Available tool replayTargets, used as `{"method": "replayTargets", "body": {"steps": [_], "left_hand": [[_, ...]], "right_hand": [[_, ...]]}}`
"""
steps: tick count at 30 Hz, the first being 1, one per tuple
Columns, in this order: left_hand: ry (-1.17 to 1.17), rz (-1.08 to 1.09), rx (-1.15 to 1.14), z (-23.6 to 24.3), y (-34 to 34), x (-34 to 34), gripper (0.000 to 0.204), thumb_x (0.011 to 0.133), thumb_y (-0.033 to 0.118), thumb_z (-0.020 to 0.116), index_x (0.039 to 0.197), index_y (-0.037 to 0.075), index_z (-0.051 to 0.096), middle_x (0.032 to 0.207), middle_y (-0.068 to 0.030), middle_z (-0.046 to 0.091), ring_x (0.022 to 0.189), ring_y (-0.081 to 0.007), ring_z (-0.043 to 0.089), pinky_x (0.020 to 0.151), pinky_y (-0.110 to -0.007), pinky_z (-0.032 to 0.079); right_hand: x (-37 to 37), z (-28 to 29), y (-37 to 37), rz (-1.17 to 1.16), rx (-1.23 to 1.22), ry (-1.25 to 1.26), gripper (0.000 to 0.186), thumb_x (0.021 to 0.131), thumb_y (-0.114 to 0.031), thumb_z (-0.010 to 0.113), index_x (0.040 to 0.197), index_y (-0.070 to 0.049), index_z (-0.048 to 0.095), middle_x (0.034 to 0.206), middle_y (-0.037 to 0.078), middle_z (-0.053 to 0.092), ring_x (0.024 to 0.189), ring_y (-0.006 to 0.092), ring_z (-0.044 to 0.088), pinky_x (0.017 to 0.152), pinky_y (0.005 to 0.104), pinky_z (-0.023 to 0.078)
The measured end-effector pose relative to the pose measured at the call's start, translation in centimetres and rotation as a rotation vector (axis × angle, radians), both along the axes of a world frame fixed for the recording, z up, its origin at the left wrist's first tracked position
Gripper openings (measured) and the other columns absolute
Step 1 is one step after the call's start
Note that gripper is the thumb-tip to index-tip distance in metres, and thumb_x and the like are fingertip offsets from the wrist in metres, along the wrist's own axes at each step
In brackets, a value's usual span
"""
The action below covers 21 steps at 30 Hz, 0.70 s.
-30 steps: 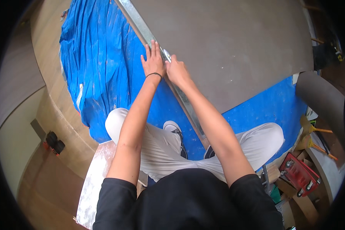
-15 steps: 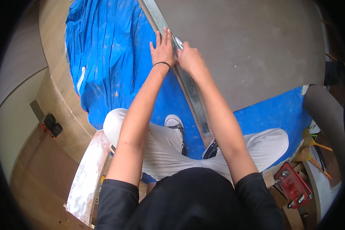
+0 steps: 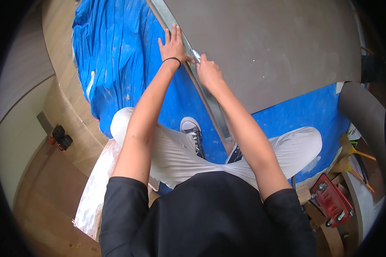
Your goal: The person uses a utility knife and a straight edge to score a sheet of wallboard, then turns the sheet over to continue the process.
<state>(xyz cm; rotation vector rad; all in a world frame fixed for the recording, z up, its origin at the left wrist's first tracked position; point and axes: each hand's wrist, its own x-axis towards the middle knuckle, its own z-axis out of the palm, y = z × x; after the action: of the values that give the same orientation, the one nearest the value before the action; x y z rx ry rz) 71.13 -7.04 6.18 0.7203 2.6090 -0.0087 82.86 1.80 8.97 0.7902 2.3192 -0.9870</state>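
Observation:
My left hand (image 3: 173,48) lies on a long metal bar (image 3: 213,105), fingers stretched and spread, pressing it down. The bar runs slantwise from the far edge of the view to near my shoes. Its right side rests along the edge of a large grey-brown sheet (image 3: 278,47). My right hand (image 3: 209,72) is closed around a utility knife (image 3: 196,56); only its silver end shows. The knife sits against the right side of the bar, beside my left thumb. Its blade is hidden.
A wrinkled blue tarp (image 3: 111,55) lies under the sheet. A paint-smeared white board (image 3: 94,192) is by my left knee. At the right are a red wheeled dolly (image 3: 331,199), yellow-handled tools (image 3: 359,177) and a rolled grey sheet (image 3: 366,113). A black-and-orange tool (image 3: 61,138) lies far left.
My right hand has drawn the knife toward me along the bar, from beside my left fingers to beside my thumb. My left hand stays on the bar. The whole view has shifted slightly.

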Motion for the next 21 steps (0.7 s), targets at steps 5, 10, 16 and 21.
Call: {"method": "replayTargets", "body": {"steps": [5,10,16,21], "left_hand": [[-0.009,-0.012,0.001,0.4,-0.1,0.2,0.142,0.04,0.048,0.092,0.153,0.008,0.015,0.161,-0.0037,0.015,0.146,-0.0283,0.018,0.113,-0.056,0.024],[-0.014,-0.01,-0.047,0.5,0.0,0.2,0.144,0.041,0.049,0.091,0.154,0.009,0.012,0.161,-0.0031,0.013,0.147,-0.0278,0.015,0.113,-0.056,0.024],[-0.026,0.006,-0.058,0.3,0.4,0.1,0.144,0.041,0.047,0.093,0.154,0.009,0.012,0.161,-0.0034,0.011,0.147,-0.0281,0.015,0.113,-0.055,0.025],[0.003,-0.009,-0.054,0.2,0.4,0.2,0.144,0.04,0.049,0.092,0.153,0.009,0.013,0.161,-0.0038,0.013,0.147,-0.0285,0.017,0.113,-0.055,0.026]], "right_hand": [[5.3,1.1,-0.3,0.006,-0.027,-0.025,0.023,0.096,-0.022,0.051,0.108,-0.003,0.045,0.089,0.027,0.067,0.085,0.047,0.065,0.074,0.0566,0.052],[16.5,2.1,-1.4,-0.005,-0.04,-0.187,0.025,0.096,-0.024,0.051,0.108,-0.002,0.045,0.085,0.029,0.066,0.082,0.0493,0.064,0.072,0.0579,0.05],[19.1,2.2,-0.2,0.027,-0.028,-0.173,0.027,0.096,-0.027,0.049,0.106,-0.002,0.047,0.081,0.031,0.064,0.079,0.0512,0.062,0.071,0.0583,0.049],[8.1,2.0,1.3,-0.128,-0.088,0.117,0.027,0.097,-0.027,0.047,0.104,-0.001,0.047,0.08,0.03,0.064,0.079,0.0505,0.062,0.07,0.0599,0.048]]}}
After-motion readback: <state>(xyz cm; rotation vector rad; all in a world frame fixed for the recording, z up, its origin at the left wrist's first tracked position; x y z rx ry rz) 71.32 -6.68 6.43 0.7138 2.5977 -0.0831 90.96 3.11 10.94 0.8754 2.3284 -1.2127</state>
